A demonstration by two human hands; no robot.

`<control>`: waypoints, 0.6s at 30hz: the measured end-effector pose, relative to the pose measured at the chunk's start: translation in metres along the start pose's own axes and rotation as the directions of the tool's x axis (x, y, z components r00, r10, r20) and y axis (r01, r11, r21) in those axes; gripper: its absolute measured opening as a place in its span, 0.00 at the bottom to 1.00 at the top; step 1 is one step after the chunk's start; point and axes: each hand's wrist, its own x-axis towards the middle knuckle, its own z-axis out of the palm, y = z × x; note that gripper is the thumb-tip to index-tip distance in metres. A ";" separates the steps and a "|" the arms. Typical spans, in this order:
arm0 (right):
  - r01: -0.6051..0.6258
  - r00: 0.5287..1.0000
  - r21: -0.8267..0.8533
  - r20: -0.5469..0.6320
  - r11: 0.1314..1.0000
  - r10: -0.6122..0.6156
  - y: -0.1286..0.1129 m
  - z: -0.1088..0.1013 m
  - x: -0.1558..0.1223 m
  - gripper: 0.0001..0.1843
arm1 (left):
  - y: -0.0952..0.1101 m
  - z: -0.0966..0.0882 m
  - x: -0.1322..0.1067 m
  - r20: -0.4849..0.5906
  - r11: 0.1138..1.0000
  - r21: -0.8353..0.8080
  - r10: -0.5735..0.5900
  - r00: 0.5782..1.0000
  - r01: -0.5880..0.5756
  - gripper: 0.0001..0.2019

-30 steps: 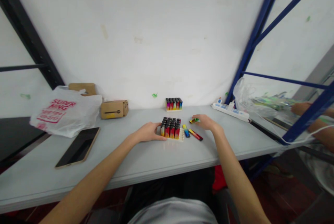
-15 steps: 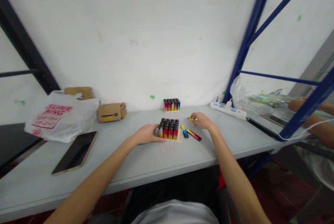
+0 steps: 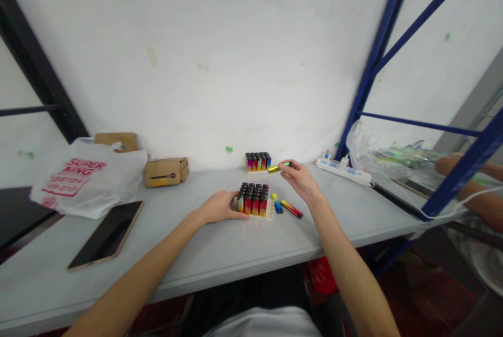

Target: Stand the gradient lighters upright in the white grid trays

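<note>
Near the middle of the table, several colourful lighters with dark tops stand upright in a white tray; bare slots show along its right side. My left hand grips this tray from the left, thumb at the front. Raised above the table, my right hand pinches a shiny yellow-green lighter, held nearly level. Below it lie a yellow-and-blue lighter and a red-and-yellow lighter, just right of the tray. Farther back, a second set of upright lighters stands against the wall.
To the left are a phone, a small cardboard box and a white plastic bag. A power strip lies at the back right by a blue metal frame. Another person's arm shows at far right.
My right hand has lifted the yellow-green lighter off the table and moved it slightly left. My left hand stays at the tray. The view has shifted a little.
</note>
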 end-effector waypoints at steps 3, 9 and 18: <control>-0.029 1.000 0.117 -0.002 0.993 0.029 -0.003 0.007 -0.003 0.16 | -0.001 -0.001 0.001 -0.005 1.000 -0.005 0.003 1.000 -0.003 0.35; -0.009 1.000 0.262 -0.015 0.965 0.014 -0.001 0.007 -0.003 0.17 | 0.004 -0.004 0.000 0.002 0.999 -0.039 0.011 1.000 -0.011 0.33; -0.059 0.997 0.111 0.055 0.992 0.053 0.002 0.005 -0.001 0.19 | -0.012 -0.011 -0.002 -0.028 0.998 0.031 -0.060 0.998 0.061 0.34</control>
